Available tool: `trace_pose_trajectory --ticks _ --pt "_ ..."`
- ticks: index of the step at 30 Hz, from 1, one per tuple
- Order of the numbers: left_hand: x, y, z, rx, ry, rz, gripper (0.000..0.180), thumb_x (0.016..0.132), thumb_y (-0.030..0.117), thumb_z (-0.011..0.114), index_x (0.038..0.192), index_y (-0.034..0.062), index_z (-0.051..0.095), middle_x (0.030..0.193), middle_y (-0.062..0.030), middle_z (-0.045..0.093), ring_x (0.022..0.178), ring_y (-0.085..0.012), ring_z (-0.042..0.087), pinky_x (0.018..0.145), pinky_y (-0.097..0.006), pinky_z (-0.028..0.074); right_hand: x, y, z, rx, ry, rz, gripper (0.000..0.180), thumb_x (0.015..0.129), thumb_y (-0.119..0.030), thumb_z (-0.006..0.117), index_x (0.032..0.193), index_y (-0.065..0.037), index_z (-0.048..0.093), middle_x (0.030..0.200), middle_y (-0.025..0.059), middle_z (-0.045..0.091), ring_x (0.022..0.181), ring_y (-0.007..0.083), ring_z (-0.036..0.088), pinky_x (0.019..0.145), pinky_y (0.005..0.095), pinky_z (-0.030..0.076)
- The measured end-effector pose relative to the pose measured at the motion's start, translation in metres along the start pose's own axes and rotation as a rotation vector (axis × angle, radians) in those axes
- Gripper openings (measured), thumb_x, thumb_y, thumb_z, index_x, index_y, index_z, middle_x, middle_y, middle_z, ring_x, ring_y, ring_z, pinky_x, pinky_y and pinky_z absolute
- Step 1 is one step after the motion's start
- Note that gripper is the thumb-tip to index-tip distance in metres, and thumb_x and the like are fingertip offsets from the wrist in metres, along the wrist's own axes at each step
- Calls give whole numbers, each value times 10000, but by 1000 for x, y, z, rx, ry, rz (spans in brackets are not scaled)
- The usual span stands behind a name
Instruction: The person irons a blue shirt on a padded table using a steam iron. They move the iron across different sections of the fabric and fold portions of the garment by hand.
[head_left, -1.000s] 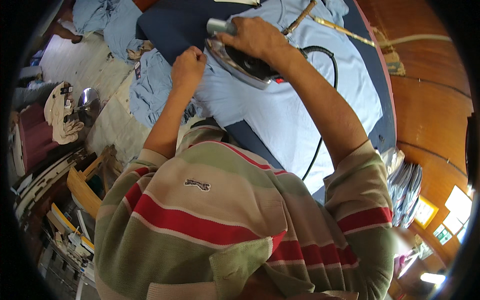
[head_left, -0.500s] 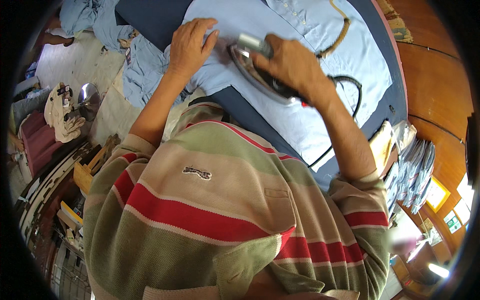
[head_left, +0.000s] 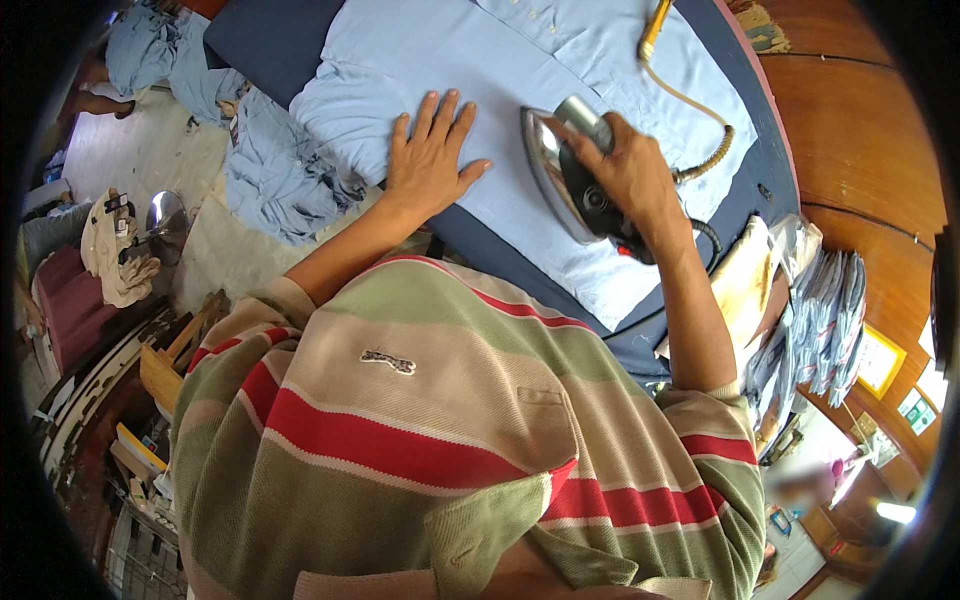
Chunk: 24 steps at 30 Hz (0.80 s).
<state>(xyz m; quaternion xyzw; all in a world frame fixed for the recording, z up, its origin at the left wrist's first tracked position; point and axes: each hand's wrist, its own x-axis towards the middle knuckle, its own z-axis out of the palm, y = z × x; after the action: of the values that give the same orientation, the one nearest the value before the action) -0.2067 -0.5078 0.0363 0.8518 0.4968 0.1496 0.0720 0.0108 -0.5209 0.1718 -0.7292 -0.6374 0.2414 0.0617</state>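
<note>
A light blue shirt (head_left: 440,65) lies spread over the dark blue cloth of the ironing surface (head_left: 265,45). My right hand (head_left: 630,165) is wrapped round the handle of a black and silver steam iron (head_left: 565,175), which stands on the shirt's right part, its tip pointing away from me. From the iron's rear a dark cord runs down, and a tan hose (head_left: 705,160) lies over the cloth to the right. With fingers spread, my left hand (head_left: 430,160) rests flat on the shirt near its front edge, left of the iron.
Crumpled blue garments (head_left: 275,175) hang and lie at the left beside the surface. Folded clothes (head_left: 815,320) hang at the right near a wooden wall (head_left: 870,150). A round fan-like metal thing (head_left: 165,220) and a beige cloth (head_left: 115,250) stand farther left.
My left hand has come down and toward me onto the shirt, from a raised pose farther away. The iron has shifted right and turned more upright, with its tip away from me.
</note>
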Motion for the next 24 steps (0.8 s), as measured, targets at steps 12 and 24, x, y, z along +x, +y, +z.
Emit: trace_pose_trajectory --ticks 12,24 --pt "-8 -17 -15 10 -81 -29 631 868 432 486 1399 129 329 1471 -105 270 1356 -294 234 999 -555 204 99 -31 5 -73 42 -167 592 781 -539 559 935 29 615 857 260 638 853 405 621 773 448 485" --pt "118 -133 -10 160 -7 -117 467 945 343 353 1364 138 376 1436 -100 330 1353 -241 254 1054 -537 213 100 -51 35 -42 16 -359 479 782 -460 583 938 -11 641 774 217 649 751 363 645 685 449 516"
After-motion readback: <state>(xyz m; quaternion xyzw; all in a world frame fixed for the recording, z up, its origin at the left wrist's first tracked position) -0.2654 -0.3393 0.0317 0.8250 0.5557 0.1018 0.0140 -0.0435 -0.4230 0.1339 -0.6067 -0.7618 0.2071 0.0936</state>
